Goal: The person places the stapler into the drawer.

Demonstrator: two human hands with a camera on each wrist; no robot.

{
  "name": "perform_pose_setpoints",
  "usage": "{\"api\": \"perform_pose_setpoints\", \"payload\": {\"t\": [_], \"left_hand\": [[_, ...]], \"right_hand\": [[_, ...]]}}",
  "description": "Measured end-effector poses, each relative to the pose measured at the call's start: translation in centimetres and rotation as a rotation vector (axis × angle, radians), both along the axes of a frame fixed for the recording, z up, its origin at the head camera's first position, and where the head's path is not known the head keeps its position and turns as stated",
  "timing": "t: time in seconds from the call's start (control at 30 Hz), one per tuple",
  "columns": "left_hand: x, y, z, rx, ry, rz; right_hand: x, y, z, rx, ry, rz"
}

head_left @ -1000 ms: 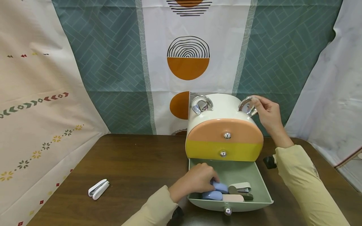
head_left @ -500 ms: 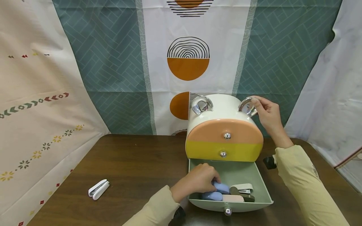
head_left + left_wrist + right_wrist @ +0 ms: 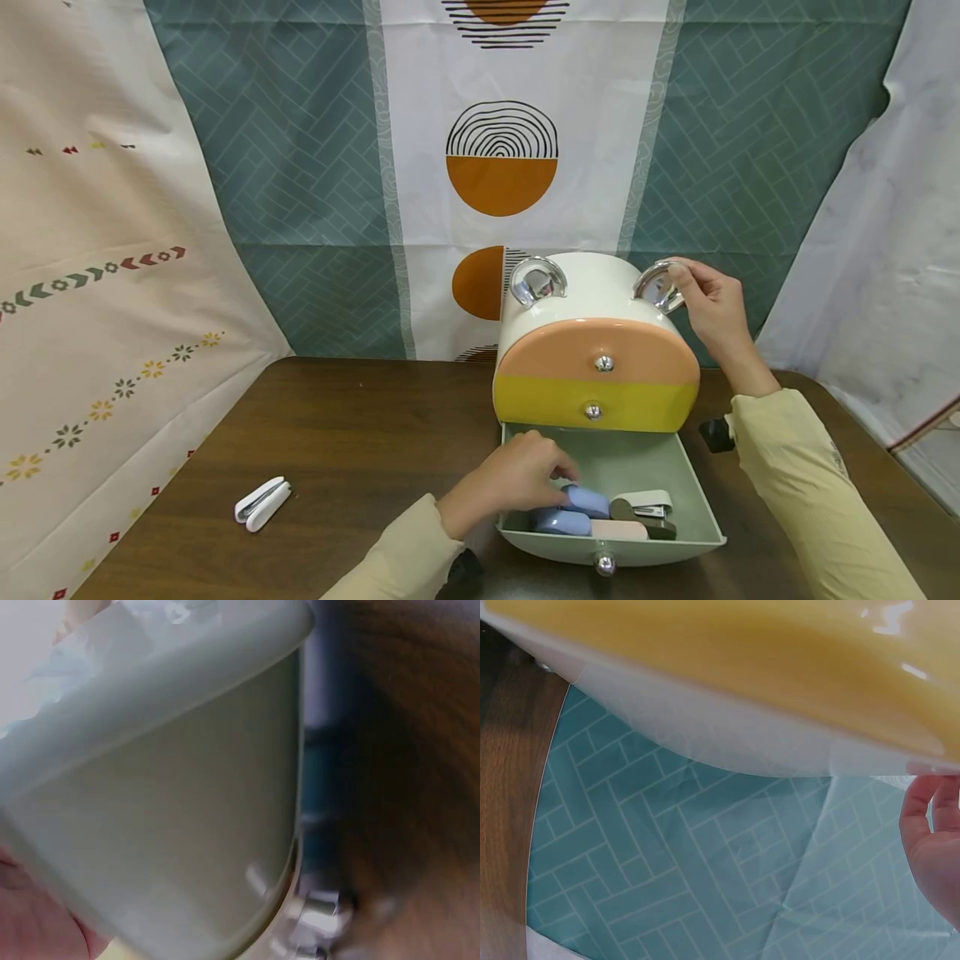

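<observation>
My left hand (image 3: 517,475) is over the pulled-out green drawer (image 3: 697,492), its parted thumb and fingers right at the end of a blue stapler (image 3: 587,502). In front of that lies another blue stapler (image 3: 562,522), next to a pink one (image 3: 618,530). A dark green stapler (image 3: 660,528) and a white stapler (image 3: 651,498) lie to the right. My right hand (image 3: 712,304) pinches the right chrome ring (image 3: 652,283) on top of the rounded cabinet (image 3: 596,287). The left wrist view shows mostly the drawer's outside (image 3: 172,810).
A white stapler (image 3: 262,503) lies on the brown table (image 3: 360,442), far left of the cabinet. Above the drawer are a shut yellow drawer (image 3: 540,404) and an orange one (image 3: 555,354), each with a chrome knob. A patterned curtain (image 3: 315,167) hangs behind.
The blue stapler under my left hand and the dark green and white ones shifted slightly right. Since then my left hand has drawn back a little to the left. My right hand stays put.
</observation>
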State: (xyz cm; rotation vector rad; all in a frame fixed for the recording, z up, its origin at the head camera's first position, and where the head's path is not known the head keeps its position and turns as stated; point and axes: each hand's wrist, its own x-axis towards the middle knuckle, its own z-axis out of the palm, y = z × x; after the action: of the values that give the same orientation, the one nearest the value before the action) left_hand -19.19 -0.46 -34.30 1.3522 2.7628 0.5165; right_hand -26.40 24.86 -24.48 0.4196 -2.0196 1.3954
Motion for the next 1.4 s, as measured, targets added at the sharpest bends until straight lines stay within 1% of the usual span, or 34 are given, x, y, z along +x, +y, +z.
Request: {"api": "perform_pose_setpoints", "payload": {"t": [0.13,0.27,0.33,0.4,0.57,0.63,0.77,0.83,0.97,1.13,1.23,1.3,1.4], "left_hand": [[0.1,-1.6,0.8,0.061,-0.024,0.043],[0.2,-3.6,1.6,0.149,-0.003,0.088],[0.3,-4.8,1.8,0.2,0.01,0.107],[0.5,-6.1,1.9,0.244,0.039,0.134],[1.1,-9.5,1.9,0.317,0.124,0.239],[1.4,-10.7,1.9,0.334,0.148,0.285],[2.0,-13.2,1.6,0.362,0.187,0.376],[2.4,-14.4,1.3,0.37,0.194,0.429],[3.2,-16.7,0.4,0.377,0.208,0.537],[4.1,-20.3,-0.7,0.365,0.277,0.657],[4.4,-22.7,-1.0,0.346,0.295,0.725],[4.5,-24.3,-1.3,0.329,0.292,0.769],[4.6,-26.4,-1.7,0.293,0.255,0.826]], "right_hand": [[1.0,-0.6,0.6,-0.004,0.001,0.012],[1.2,-0.6,0.6,0.0,0.0,0.022],[1.0,-0.5,0.5,-0.001,-0.001,0.031],[0.6,-0.3,0.2,0.001,-0.008,0.028],[-0.7,0.6,-0.6,0.0,-0.007,-0.003],[-0.9,0.8,-0.7,-0.003,0.003,-0.009],[-0.9,0.8,-0.7,0.012,0.006,-0.01],[-0.8,0.8,-0.7,0.016,0.002,-0.001],[-0.8,0.8,-0.7,0.016,-0.001,-0.009],[-0.9,0.7,-0.7,0.005,-0.004,-0.008],[-0.9,0.7,-0.7,0.006,-0.005,-0.006],[-1.0,0.7,-0.7,0.007,-0.006,-0.008],[-1.1,0.7,-0.7,0.011,-0.003,-0.017]]}}
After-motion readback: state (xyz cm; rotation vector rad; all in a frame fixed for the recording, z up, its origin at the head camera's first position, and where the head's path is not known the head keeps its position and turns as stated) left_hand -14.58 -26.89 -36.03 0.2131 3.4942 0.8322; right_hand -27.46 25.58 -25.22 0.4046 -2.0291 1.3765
